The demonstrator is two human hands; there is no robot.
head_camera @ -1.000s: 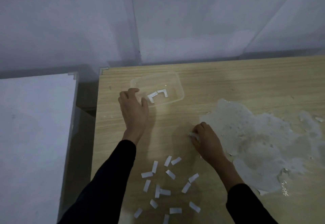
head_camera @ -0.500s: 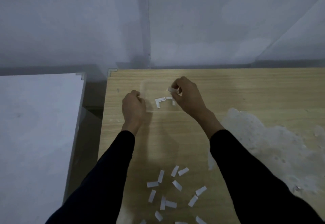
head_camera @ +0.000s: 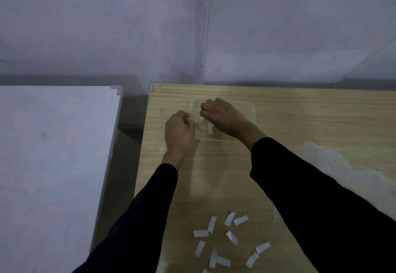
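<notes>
At left, a big white panel (head_camera: 53, 165) sits beside the wooden table (head_camera: 300, 118), with a gap between them. On the table's right side spreads a rough whitish patch (head_camera: 342, 176) (looks like dried residue). Near the table's far left corner sits a clear plastic tub (head_camera: 246, 109). Left hand (head_camera: 179, 133) is at the tub's left wall, fingers curled round its rim. Right hand (head_camera: 222, 116) reaches over the tub, fingertips bunched and pinching a small white strip (head_camera: 202, 118) just above the tub floor. Another strip (head_camera: 210, 128) lies inside the tub, just beside it. Loose strips (head_camera: 231, 238) lie scattered on the near table edge, between the two dark sleeves.
</notes>
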